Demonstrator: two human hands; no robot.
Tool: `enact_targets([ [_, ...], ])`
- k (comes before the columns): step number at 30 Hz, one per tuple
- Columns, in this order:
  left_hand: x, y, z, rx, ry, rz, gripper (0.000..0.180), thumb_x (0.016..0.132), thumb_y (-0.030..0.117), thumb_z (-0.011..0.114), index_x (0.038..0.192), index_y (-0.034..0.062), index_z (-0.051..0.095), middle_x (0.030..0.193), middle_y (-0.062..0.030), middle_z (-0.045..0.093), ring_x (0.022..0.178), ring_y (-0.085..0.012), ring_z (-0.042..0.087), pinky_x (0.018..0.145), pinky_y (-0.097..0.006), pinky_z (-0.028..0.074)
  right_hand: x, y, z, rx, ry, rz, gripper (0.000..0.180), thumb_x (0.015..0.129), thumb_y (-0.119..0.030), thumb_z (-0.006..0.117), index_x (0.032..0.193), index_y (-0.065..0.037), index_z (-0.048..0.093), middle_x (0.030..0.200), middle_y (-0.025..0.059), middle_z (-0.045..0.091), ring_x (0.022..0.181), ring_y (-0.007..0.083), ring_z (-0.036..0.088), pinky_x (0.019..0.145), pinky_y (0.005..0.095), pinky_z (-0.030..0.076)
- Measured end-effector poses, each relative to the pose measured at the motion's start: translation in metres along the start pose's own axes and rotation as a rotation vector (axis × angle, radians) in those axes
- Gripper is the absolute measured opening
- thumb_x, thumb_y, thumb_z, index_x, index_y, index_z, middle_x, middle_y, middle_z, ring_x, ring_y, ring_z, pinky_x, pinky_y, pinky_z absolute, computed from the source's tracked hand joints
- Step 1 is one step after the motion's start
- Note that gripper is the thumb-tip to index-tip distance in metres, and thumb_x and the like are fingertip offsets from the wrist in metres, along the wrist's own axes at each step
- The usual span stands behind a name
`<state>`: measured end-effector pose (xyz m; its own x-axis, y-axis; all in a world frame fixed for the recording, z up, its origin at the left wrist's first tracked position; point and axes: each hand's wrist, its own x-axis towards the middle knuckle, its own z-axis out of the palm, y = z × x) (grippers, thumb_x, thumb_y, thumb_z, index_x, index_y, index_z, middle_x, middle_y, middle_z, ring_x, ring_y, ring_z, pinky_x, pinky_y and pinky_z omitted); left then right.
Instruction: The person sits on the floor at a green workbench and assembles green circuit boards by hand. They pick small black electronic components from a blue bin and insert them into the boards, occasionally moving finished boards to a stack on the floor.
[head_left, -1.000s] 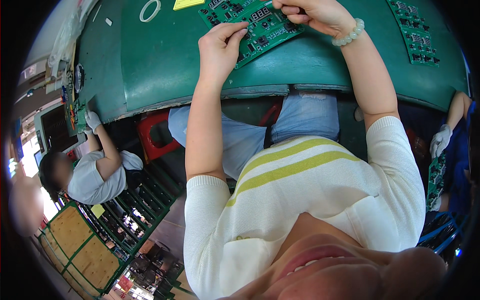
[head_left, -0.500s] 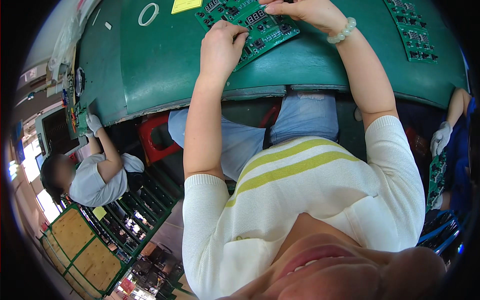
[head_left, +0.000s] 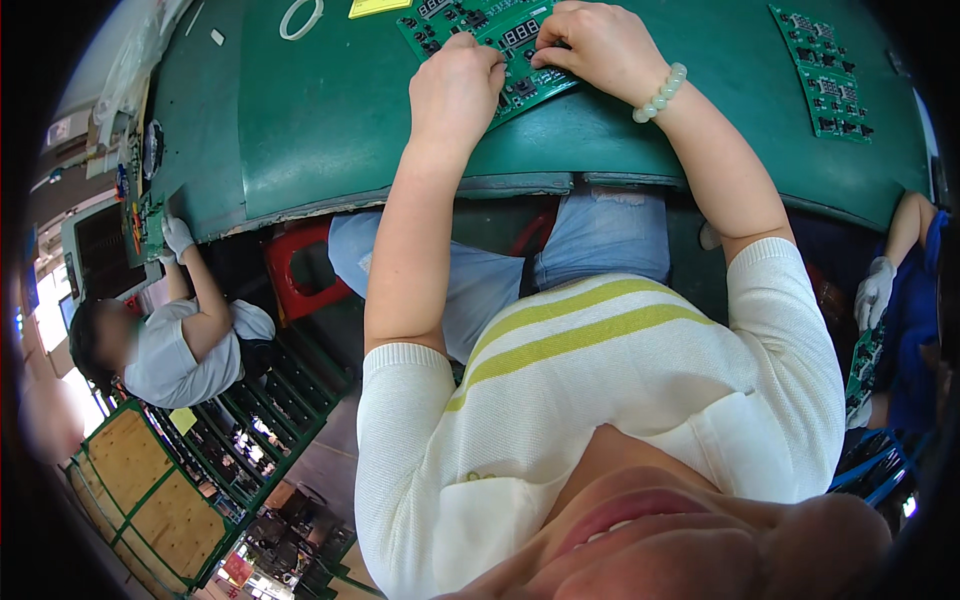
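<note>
A green circuit board with black components and a digit display lies on the green table at the top of the view. My left hand is over its left part, fingers curled and thumb against them. On the right side of the display, my right hand has its fingertips pinched together at the board's components. Whatever is between the fingers of either hand is too small or hidden to make out. A bracelet of pale beads circles my right wrist.
Another populated circuit board lies at the table's far right. A white ring and a yellow paper are at the upper left. Gloved co-workers sit at left and right, each near a board.
My right hand has come down and left onto the board, its fingertips now beside the display. My left hand has shifted slightly right and stays curled over the board.
</note>
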<state>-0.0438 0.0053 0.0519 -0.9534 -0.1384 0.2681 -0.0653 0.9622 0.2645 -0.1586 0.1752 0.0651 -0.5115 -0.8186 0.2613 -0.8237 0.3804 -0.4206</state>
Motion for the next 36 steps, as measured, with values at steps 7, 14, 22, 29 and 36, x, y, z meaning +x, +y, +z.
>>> enact_targets([
  [7, -0.009, -0.009, 0.009, -0.367, 0.267, -0.054, 0.009, 0.082, 0.011, 0.075, 0.09, 0.0054, 0.076, 0.079, -0.0061, 0.064, 0.059, -0.0159, 0.057, 0.057, -0.029, 0.047, -0.003, -0.008, -0.004, -0.061, -0.009, 0.01, 0.02, 0.081, -0.024, 0.071, 0.077, -0.005, 0.073, 0.082, 0.0139, 0.068, 0.081, 0.031, 0.068, 0.072, 0.0426, 0.054],
  [14, -0.023, -0.007, 0.001, -0.514, 0.349, -0.23, 0.009, 0.083, 0.01, 0.076, 0.09, 0.0042, 0.075, 0.079, -0.0037, 0.064, 0.057, -0.0084, 0.052, 0.054, -0.024, 0.043, -0.009, 0.005, 0.024, -0.286, 0.141, -0.159, 0.015, 0.094, -0.016, 0.061, 0.101, -0.004, 0.066, 0.074, 0.0032, 0.059, 0.063, 0.0097, 0.049, 0.054, 0.0258, 0.039],
  [22, -0.031, 0.002, 0.003, -0.509, 0.453, -0.186, 0.009, 0.083, 0.006, 0.072, 0.092, 0.004, 0.074, 0.081, -0.0067, 0.061, 0.057, -0.0121, 0.053, 0.053, -0.026, 0.046, 0.005, 0.013, 0.0, 0.902, 0.12, 0.259, 0.016, 0.093, -0.013, 0.057, 0.093, -0.001, 0.067, 0.083, 0.0065, 0.066, 0.062, 0.0144, 0.054, 0.055, 0.0275, 0.046],
  [29, -0.028, 0.003, 0.018, -0.217, 0.325, -0.019, 0.019, 0.083, 0.002, 0.066, 0.098, 0.008, 0.076, 0.097, -0.0087, 0.06, 0.082, -0.0199, 0.06, 0.068, -0.032, 0.052, 0.012, 0.021, -0.014, 1.754, -0.081, 0.452, 0.02, 0.1, -0.002, 0.046, 0.118, 0.002, 0.054, 0.09, 0.0071, 0.063, 0.059, 0.0038, 0.041, 0.049, 0.0165, 0.034],
  [36, -0.03, 0.009, 0.015, -0.15, 0.231, -0.005, 0.022, 0.08, 0.0, 0.064, 0.097, 0.0072, 0.076, 0.098, -0.0099, 0.059, 0.089, -0.025, 0.06, 0.078, -0.037, 0.051, 0.012, 0.04, -0.001, 1.928, -0.114, 0.412, 0.018, 0.102, -0.005, 0.046, 0.116, 0.003, 0.054, 0.085, 0.0059, 0.059, 0.058, 0.0046, 0.04, 0.047, 0.0174, 0.031],
])
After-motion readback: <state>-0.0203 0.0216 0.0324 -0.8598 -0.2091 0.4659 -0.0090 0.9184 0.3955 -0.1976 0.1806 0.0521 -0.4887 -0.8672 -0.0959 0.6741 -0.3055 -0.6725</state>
